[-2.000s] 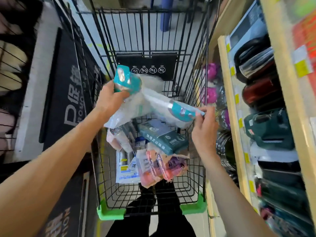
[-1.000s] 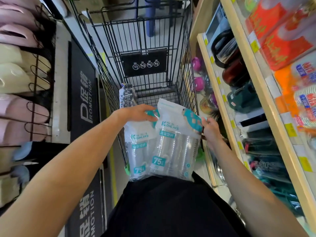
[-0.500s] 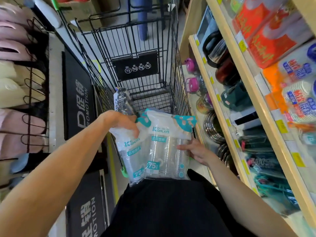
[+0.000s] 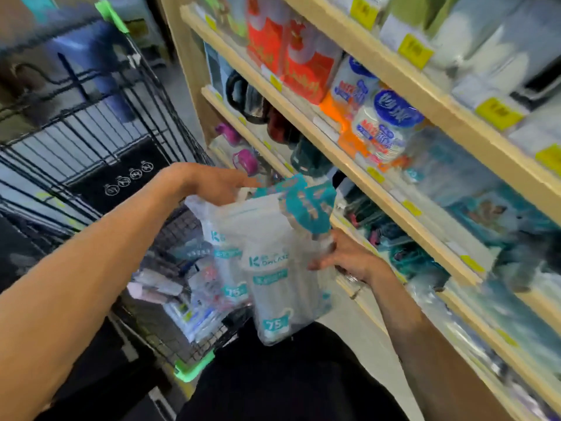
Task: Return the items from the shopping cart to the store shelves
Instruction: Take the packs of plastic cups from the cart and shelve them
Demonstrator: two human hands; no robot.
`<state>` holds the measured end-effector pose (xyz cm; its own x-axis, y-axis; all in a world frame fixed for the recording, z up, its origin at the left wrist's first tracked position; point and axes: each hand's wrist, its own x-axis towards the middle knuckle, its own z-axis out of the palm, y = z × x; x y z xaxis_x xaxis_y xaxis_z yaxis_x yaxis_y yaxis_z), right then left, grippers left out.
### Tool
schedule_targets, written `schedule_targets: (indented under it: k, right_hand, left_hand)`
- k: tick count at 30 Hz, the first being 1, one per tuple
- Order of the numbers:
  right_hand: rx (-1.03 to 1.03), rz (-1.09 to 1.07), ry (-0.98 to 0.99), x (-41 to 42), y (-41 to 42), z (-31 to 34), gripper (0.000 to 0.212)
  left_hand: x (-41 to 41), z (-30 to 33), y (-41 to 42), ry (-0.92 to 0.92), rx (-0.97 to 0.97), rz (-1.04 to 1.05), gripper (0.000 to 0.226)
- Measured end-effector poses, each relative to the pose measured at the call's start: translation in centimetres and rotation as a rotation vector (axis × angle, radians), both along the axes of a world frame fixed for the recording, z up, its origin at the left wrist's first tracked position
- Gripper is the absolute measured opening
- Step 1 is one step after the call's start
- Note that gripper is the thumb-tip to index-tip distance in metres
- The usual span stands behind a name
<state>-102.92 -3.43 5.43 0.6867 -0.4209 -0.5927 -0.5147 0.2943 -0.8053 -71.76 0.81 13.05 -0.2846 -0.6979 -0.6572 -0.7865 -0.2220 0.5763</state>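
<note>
Two clear packs of plastic cups (image 4: 274,268) with teal headers and "75" labels hang upright in front of my body, between the cart and the shelves. My left hand (image 4: 212,183) grips their top edge from the left. My right hand (image 4: 343,258) holds the front pack at its right side, fingers curled on the plastic. The black wire shopping cart (image 4: 100,138) stands to the left, with several small packaged items (image 4: 188,287) lying in its bottom. The picture is blurred by motion.
Wooden store shelves (image 4: 385,205) with yellow price tags run along the right, close to my right hand. They hold red and orange packs (image 4: 291,53), stacked paper cups (image 4: 382,126), dark flasks (image 4: 252,98) and teal-packaged goods (image 4: 479,202). A green bumper (image 4: 194,367) marks the cart's near corner.
My view has swung right and up toward the shelves. Both hands have carried the two cup packs rightward, closer to the shelf edge, and the right hand now grips the pack's side.
</note>
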Motion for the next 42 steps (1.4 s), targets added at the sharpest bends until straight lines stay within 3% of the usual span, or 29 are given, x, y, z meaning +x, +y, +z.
schedule_targets:
  k: [3, 7, 9, 10, 12, 15, 18, 20, 23, 26, 29, 33, 36, 42]
  right_hand:
    - [0.009, -0.084, -0.057, -2.9, 1.2, 1.1, 0.048]
    - [0.082, -0.259, -0.092, -7.8, 4.4, 1.2, 0.048]
    - [0.145, -0.338, -0.088, -10.3, 6.6, 0.4, 0.069]
    - [0.180, -0.369, -0.100, -11.8, 7.6, -0.4, 0.083]
    - [0.261, -0.480, -0.129, -14.6, 9.8, -1.7, 0.101]
    - [0.330, -0.660, -0.163, -18.7, 12.1, -2.7, 0.105]
    - [0.295, -0.795, -0.086, -22.6, 13.4, -4.1, 0.123]
    - [0.273, -0.810, -0.091, -24.4, 14.3, -4.0, 0.109]
    - [0.284, -0.854, -0.105, -25.6, 15.4, -3.7, 0.087]
    - [0.259, -0.879, -0.105, -26.8, 15.6, -3.3, 0.069]
    - [0.216, -0.987, -0.037, -28.1, 15.2, -2.5, 0.057]
    - [0.107, -1.033, 0.011, -29.1, 14.3, -1.9, 0.073]
    - [0.062, -1.098, -0.048, -29.6, 13.2, -1.2, 0.049]
    - [0.060, -1.344, -0.130, -29.9, 11.4, -1.1, 0.039]
  left_hand:
    - [-4.1, -0.3, -3.1, 0.084, -0.022, -0.114, 0.034]
    - [-8.7, 0.4, -4.4, 0.226, 0.187, -0.201, 0.052]
    - [-10.8, 0.7, -4.1, 0.267, 0.299, -0.183, 0.050]
    - [-11.8, 0.6, -3.2, 0.307, 0.357, -0.140, 0.049]
    - [-13.9, -0.2, -1.4, 0.455, 0.491, 0.007, 0.068]
    - [-15.2, -3.7, 2.4, 0.837, 0.713, 0.412, 0.080]
    - [-18.0, -6.4, 7.3, 1.100, 0.803, 0.419, 0.100]
    - [-20.8, -7.5, 10.3, 0.977, 0.682, 0.484, 0.106]
    - [-25.3, -8.3, 12.4, 0.705, 0.470, 0.561, 0.087]
    - [-28.8, -8.0, 11.8, 0.583, 0.442, 0.593, 0.067]
    - [-31.0, -7.4, 10.5, 0.484, 0.409, 0.537, 0.068]
    - [-32.4, -5.8, 7.8, 0.458, 0.252, 0.530, 0.040]
    - [-32.1, -4.6, 4.2, 0.503, 0.159, 0.596, 0.048]
    - [-31.5, -1.9, -6.0, 0.591, -0.058, 0.579, 0.047]
